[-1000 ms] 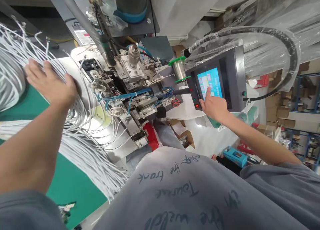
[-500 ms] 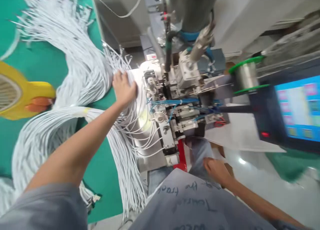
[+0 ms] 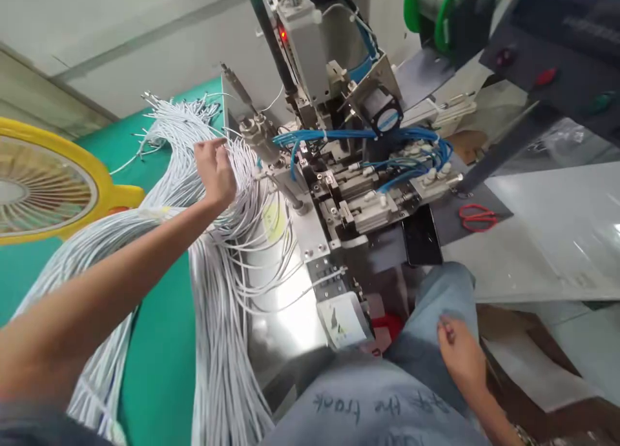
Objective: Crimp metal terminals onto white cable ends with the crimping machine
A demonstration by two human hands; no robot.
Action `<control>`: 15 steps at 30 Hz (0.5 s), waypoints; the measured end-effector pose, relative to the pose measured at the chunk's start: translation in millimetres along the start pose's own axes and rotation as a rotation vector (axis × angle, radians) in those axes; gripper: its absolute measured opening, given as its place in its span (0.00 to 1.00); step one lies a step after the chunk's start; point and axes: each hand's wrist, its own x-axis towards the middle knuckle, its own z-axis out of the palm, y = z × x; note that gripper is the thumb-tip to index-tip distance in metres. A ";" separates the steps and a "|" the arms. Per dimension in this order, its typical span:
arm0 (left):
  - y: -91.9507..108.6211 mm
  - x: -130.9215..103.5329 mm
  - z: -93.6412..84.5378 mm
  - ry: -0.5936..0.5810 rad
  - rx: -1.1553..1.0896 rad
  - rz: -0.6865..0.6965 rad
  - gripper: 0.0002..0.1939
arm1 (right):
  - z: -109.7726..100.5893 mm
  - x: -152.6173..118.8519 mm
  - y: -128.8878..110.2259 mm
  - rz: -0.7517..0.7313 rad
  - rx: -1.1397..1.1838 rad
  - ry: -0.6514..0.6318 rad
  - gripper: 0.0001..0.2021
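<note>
My left hand (image 3: pixel 216 175) is over the bundle of white cables (image 3: pixel 177 152) on the green table, beside the machine. Its fingers are bent together, and their tips are partly hidden, so I cannot make out what is in them. Several single cables (image 3: pixel 276 281) run from the pile across a metal plate into the front of the machine (image 3: pixel 310 230). Another thick bundle of cables (image 3: pixel 220 330) hangs over the near table edge. Curled into a loose fist, my right hand (image 3: pixel 462 355) rests by my thigh, with nothing visible in it.
A yellow fan (image 3: pixel 92 181) stands at the left on the green table (image 3: pixel 157 343). Blue air tubes (image 3: pixel 339 135) cross the machine. To the right are a dark phone (image 3: pixel 422 236), red-handled scissors (image 3: pixel 477 217), a green wire spool (image 3: pixel 443 20) and a dark control box (image 3: pixel 557 52).
The view has tilted up and shifted. My left hand has gone from lying spread on the cables to bent fingers. My right hand stays low by the thigh.
</note>
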 end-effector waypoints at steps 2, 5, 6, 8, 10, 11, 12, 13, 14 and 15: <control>29.2 -25.4 -39.6 -0.057 -0.077 0.075 0.11 | -27.8 2.9 12.1 0.184 -0.122 -0.122 0.27; 77.0 -92.1 -114.7 -0.241 -0.047 0.298 0.17 | -60.5 13.4 27.3 0.190 -0.235 -0.316 0.23; 92.2 -120.3 -139.0 -0.352 0.012 0.423 0.18 | -66.9 17.0 30.7 0.134 -0.220 -0.310 0.21; 117.7 -180.2 -179.9 -0.763 0.053 0.738 0.19 | -73.1 22.2 36.8 0.028 -0.112 -0.281 0.16; 132.2 -239.2 -207.5 -1.038 0.099 0.898 0.14 | -73.9 23.3 44.8 -0.003 -0.057 -0.292 0.16; 134.8 -266.4 -216.6 -1.094 0.130 0.917 0.14 | -73.8 22.3 50.1 -0.017 -0.021 -0.311 0.17; 134.4 -291.2 -223.1 -1.125 0.146 0.918 0.15 | -74.1 20.0 55.8 -0.034 0.024 -0.320 0.17; 131.9 -313.1 -227.8 -1.147 0.155 0.918 0.16 | -75.3 16.4 61.2 -0.052 0.076 -0.327 0.17; 128.0 -331.4 -231.1 -1.153 0.151 0.910 0.16 | -77.6 11.5 65.5 -0.079 0.140 -0.324 0.17; 123.7 -346.0 -233.8 -1.147 0.144 0.904 0.16 | -80.9 5.2 67.9 -0.113 0.205 -0.323 0.16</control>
